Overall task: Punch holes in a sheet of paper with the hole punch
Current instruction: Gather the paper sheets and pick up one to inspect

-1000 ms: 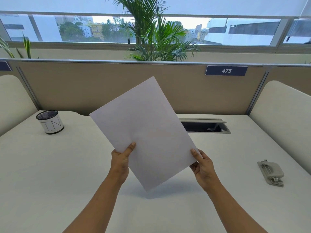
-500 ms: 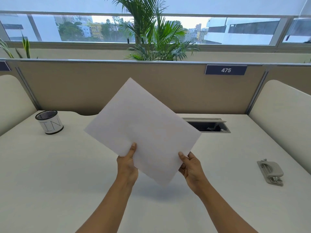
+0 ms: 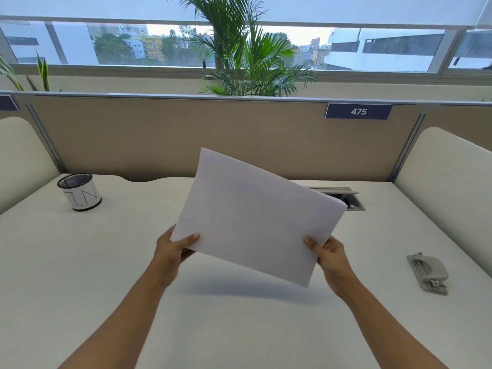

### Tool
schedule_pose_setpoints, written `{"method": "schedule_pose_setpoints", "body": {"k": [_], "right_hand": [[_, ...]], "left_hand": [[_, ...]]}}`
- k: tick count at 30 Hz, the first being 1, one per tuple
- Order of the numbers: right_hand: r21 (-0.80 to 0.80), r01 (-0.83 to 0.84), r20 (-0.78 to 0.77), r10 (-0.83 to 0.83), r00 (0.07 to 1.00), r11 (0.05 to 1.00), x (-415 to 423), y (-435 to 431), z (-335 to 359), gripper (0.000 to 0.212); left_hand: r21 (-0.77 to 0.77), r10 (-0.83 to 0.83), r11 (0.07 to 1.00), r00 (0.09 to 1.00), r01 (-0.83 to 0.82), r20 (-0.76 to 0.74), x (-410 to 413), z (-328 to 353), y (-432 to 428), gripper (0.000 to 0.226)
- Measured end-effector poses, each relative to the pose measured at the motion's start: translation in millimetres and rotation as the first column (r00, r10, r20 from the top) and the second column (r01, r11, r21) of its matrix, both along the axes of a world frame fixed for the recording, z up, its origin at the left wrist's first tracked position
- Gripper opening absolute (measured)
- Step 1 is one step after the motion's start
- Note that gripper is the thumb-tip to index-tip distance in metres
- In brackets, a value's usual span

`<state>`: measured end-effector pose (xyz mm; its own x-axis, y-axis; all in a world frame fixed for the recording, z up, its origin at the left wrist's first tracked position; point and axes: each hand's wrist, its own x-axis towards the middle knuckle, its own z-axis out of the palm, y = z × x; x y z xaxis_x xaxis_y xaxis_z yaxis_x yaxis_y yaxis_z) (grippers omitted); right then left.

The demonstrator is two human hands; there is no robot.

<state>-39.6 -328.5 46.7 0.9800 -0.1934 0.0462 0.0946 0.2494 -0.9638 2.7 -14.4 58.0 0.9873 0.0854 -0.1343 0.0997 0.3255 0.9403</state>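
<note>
A blank white sheet of paper (image 3: 255,217) is held up above the desk, tilted with its long side running down to the right. My left hand (image 3: 170,251) pinches its lower left corner, thumb on the front. My right hand (image 3: 328,255) grips the lower right edge, thumb on the front. The grey hole punch (image 3: 428,272) lies flat on the desk at the right, well apart from both hands.
A mesh pen cup (image 3: 79,192) marked "IN" stands at the back left of the white desk (image 3: 80,275). A cable hatch (image 3: 346,198) sits open behind the paper. Beige partitions close off the back and both sides.
The sheet has turned clockwise from near upright to landscape. My left hand moved to its left corner and my right hand shifted out to the right edge.
</note>
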Motion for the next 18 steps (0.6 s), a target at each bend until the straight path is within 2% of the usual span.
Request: {"method": "schedule_pose_setpoints", "body": {"k": [2, 5, 9, 12, 18], "right_hand": [[-0.039, 0.006, 0.002, -0.006, 1.0, 0.999, 1.2, -4.9, 1.2, 0.014], [-0.083, 0.002, -0.001, -0.002, 1.0, 0.997, 2.6, -7.7, 1.1, 0.015], [-0.1, -0.005, 0.009, 0.006, 1.0, 0.995, 3.3, -10.5, 1.5, 0.015], [-0.11, -0.046, 0.004, 0.047, 0.999, 0.993, 2.8, -9.6, -0.4, 0.015], [-0.133, -0.039, -0.006, 0.039, 0.999, 0.99, 4.9, 1.9, -4.3, 0.016]], "left_hand": [[0.21, -0.189, 0.955, 0.976, 0.208, -0.104, 4.3, 1.6, 12.2, 0.037], [0.352, -0.355, 0.846, 0.915, 0.401, -0.19, 7.9, 3.7, 21.9, 0.05], [0.339, -0.326, 0.869, 0.932, 0.361, -0.159, 14.2, 6.0, 27.6, 0.037], [0.349, -0.308, 0.876, 0.943, 0.332, -0.123, 13.0, 4.3, 24.6, 0.04], [0.296, -0.148, 0.944, 0.989, 0.145, -0.011, 8.7, -4.4, 5.2, 0.022]]}}
